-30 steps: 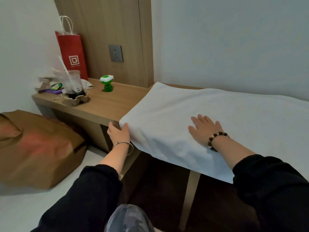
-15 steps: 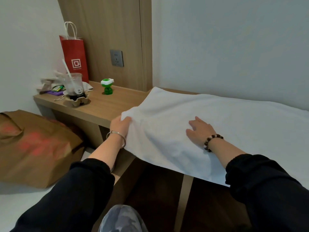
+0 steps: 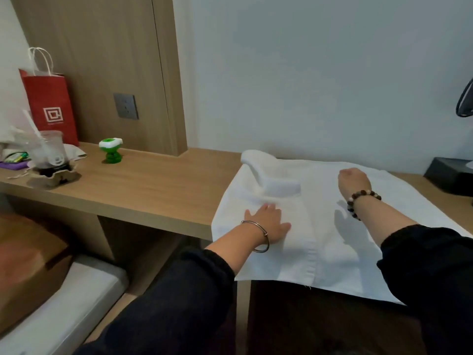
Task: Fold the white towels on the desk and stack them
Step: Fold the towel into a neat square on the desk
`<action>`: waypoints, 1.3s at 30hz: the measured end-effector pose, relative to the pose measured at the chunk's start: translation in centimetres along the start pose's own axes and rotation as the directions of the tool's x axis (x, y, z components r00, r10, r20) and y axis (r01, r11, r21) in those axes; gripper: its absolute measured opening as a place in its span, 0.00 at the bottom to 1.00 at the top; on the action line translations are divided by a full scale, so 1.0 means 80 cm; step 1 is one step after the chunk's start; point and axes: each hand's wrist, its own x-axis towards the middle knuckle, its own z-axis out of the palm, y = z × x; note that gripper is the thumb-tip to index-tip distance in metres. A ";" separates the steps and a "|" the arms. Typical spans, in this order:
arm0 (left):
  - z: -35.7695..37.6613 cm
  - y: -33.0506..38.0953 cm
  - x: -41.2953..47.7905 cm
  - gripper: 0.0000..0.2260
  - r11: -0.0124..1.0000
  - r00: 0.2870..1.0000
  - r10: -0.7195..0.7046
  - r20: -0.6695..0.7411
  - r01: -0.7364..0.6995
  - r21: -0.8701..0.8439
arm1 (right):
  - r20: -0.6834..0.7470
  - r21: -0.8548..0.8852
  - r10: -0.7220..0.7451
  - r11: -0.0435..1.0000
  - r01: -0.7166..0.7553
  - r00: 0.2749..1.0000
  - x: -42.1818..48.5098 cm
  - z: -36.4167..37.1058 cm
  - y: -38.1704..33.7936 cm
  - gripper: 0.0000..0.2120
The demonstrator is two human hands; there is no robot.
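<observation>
— As the white towel [image 3: 320,226] lay spread on the wooden desk [image 3: 153,185], its near edge hanging over the front, which step was in hand?

— The first fold, I judged. One layer lay doubled over the left part, with a hem running toward the front edge, and the far left corner [image 3: 258,160] was curled up out of line.

— And the hands?

— The left hand [image 3: 268,221] lay flat on the doubled part, fingers spread, holding nothing. The right hand [image 3: 354,179] was farther back over the cloth; its fingers were turned away from the camera, so I couldn't tell whether they pinched anything.

— What did the next move call for?

— Probably flattening that curled corner and squaring the edges before folding again.
</observation>
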 end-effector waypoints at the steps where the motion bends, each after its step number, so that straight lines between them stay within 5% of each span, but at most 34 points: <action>1: 0.010 -0.010 -0.001 0.24 0.999 1.000 -0.009 -0.013 0.010 0.045 | 0.025 -0.014 -0.045 0.999 0.045 0.999 -0.002 0.005 0.006 0.15; 4: 0.026 -0.025 -0.002 0.28 0.995 0.998 0.028 -0.061 -0.022 0.101 | 0.207 -0.061 -0.241 0.964 0.258 0.948 -0.010 0.032 0.011 0.19; 7: 0.032 -0.027 -0.007 0.26 0.990 0.991 0.053 -0.120 -0.036 0.139 | 0.425 -0.164 -0.400 0.848 0.503 0.812 -0.013 0.065 0.002 0.22; 11: 0.029 -0.032 -0.009 0.22 0.990 0.987 0.073 -0.143 -0.054 0.134 | 0.604 -0.436 -0.440 0.515 0.738 0.664 -0.006 0.098 0.001 0.20; 19: -0.001 -0.057 -0.001 0.14 0.997 0.988 0.074 -0.139 -0.078 -0.026 | 0.616 -0.621 -0.438 0.241 0.746 0.655 -0.001 0.092 -0.005 0.16; 25: -0.024 -0.071 0.009 0.10 0.996 0.992 -0.080 -0.094 0.084 0.035 | 0.617 -0.678 -0.460 0.102 0.728 0.639 -0.021 0.091 -0.022 0.16; 29: -0.038 -0.070 0.031 0.19 0.984 0.984 -0.178 -0.004 0.178 -0.002 | 0.611 -0.653 -0.402 0.231 0.721 0.682 -0.035 0.092 -0.028 0.15; 35: -0.003 -0.051 0.049 0.27 0.949 0.950 -0.312 0.017 0.311 0.049 | 0.713 -0.461 -0.215 0.574 0.677 0.668 -0.033 0.081 -0.041 0.20; 37: 0.012 -0.051 0.048 0.27 0.950 0.954 -0.298 -0.043 0.301 0.088 | 0.620 -0.274 -0.296 0.786 0.555 0.726 -0.013 0.073 -0.042 0.19; 39: 0.016 -0.059 0.052 0.27 0.957 0.962 -0.264 -0.072 0.271 0.100 | 0.363 -0.082 -0.403 0.884 0.460 0.840 0.012 0.071 -0.034 0.14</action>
